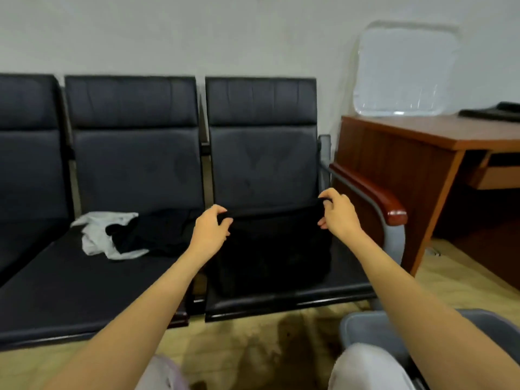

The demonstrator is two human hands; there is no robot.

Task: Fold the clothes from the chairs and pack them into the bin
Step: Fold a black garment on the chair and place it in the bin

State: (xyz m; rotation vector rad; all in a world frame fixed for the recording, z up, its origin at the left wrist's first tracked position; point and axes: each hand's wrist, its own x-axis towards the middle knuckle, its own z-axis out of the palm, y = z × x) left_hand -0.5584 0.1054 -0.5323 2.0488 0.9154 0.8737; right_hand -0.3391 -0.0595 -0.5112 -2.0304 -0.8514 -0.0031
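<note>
A black garment (274, 249) lies spread over the seat of the right chair (264, 170). My left hand (209, 230) pinches its far left corner and my right hand (337, 213) pinches its far right corner, holding that edge slightly raised near the backrest. On the middle chair's seat (84, 282) lies a heap of a white garment (98, 235) and another black garment (157, 235). A grey bin (363, 326) stands on the floor at the lower right, partly hidden by my right arm and knee.
A third chair (28, 153) is at the left. The right chair has a wooden armrest (374, 192). A brown desk (408, 153) stands to the right with a clear plastic lid (402, 71) leaning on the wall. The floor has a dark stain (281, 342).
</note>
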